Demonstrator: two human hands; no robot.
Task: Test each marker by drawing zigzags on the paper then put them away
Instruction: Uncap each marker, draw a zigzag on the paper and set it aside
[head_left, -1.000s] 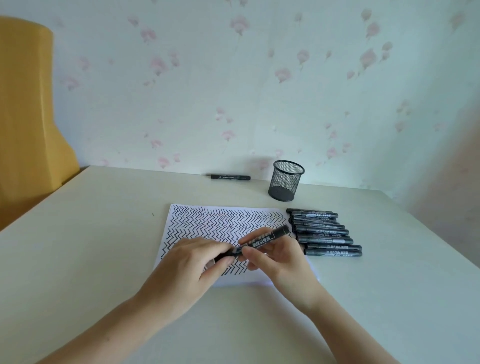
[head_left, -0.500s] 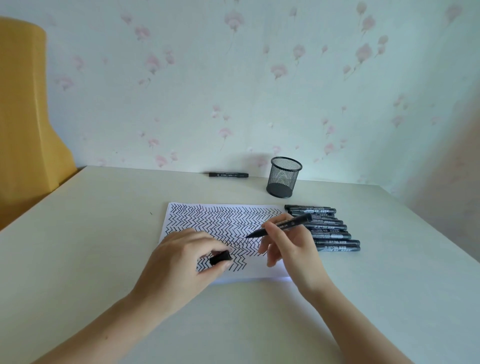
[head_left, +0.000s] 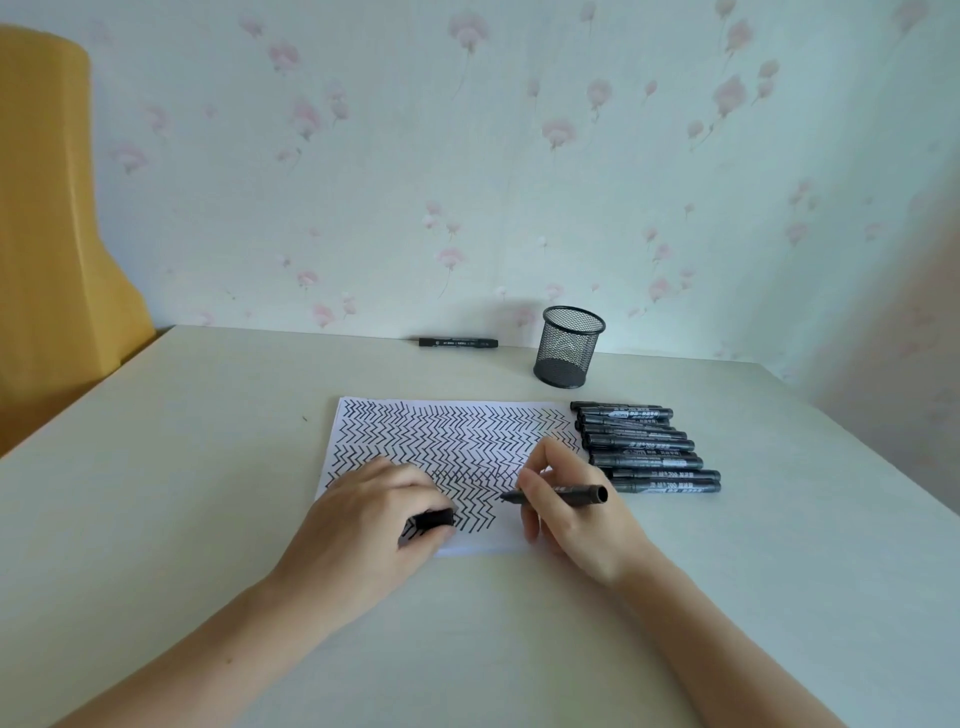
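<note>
A white paper (head_left: 363, 415) covered in black zigzags lies in the middle of the table. My right hand (head_left: 576, 525) grips an uncapped black marker (head_left: 576, 494), its tip pointing left at the paper's lower right part. My left hand (head_left: 358, 530) rests on the paper's lower left and pinches the marker's black cap (head_left: 434, 518). Several capped black markers (head_left: 644, 447) lie in a row just right of the paper. A black mesh pen cup (head_left: 569, 347) stands upright behind the paper.
One more black marker (head_left: 458, 342) lies alone by the wall at the table's back edge. A yellow chair back (head_left: 52, 218) stands at the far left. The floral wall closes off the back and right side.
The cap came off the marker: my left hand drew it away leftward. My right hand turned the marker and lowered its tip toward the paper's lower right.
</note>
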